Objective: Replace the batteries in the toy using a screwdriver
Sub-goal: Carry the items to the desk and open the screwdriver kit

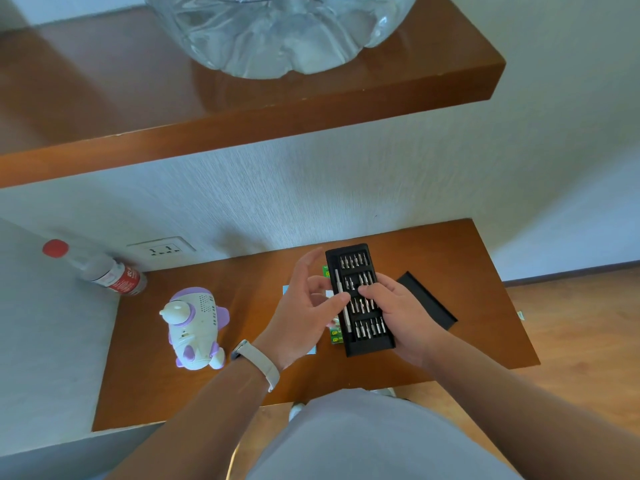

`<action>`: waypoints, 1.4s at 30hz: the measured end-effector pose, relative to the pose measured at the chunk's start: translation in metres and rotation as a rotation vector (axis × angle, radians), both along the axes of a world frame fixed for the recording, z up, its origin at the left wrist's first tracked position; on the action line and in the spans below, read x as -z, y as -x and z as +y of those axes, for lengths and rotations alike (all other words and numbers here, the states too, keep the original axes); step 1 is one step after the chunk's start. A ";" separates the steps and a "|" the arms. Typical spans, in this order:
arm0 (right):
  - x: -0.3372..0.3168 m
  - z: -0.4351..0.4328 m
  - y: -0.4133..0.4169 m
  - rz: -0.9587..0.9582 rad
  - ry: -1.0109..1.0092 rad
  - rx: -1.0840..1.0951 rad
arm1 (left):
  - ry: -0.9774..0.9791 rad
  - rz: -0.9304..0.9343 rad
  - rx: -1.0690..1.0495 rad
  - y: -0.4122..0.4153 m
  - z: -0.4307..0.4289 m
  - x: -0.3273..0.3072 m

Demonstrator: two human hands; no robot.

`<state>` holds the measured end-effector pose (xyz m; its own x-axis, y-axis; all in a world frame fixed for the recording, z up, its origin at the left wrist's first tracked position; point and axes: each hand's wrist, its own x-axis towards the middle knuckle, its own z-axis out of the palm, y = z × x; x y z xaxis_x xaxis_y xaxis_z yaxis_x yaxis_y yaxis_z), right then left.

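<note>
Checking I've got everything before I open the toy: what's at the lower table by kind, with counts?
Toy: 1
Bit tray, in the right hand: 1
Driver handle in the tray: 1
Black sleeve: 1
Bottle: 1
Paper sheet: 1
Green battery packs: 2 patches show, rest hidden
Total: 8, if the patches are separate packs.

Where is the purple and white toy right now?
In the head view the toy sits on the wooden table, left of the left hand and just in front of the red-capped bottle by the wall.
</note>
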<state>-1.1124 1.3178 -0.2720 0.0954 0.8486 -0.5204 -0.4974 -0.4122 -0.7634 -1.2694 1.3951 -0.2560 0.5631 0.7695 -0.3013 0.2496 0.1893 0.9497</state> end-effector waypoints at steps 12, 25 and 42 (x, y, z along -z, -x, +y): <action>0.000 -0.002 -0.013 -0.142 -0.021 -0.023 | -0.553 0.426 0.259 -0.003 0.016 -0.005; 0.007 -0.005 -0.011 -0.159 0.024 -0.001 | -0.545 0.531 0.398 -0.009 0.029 0.000; 0.010 -0.003 -0.003 -0.182 0.001 0.022 | -0.929 0.568 0.389 0.001 0.023 -0.004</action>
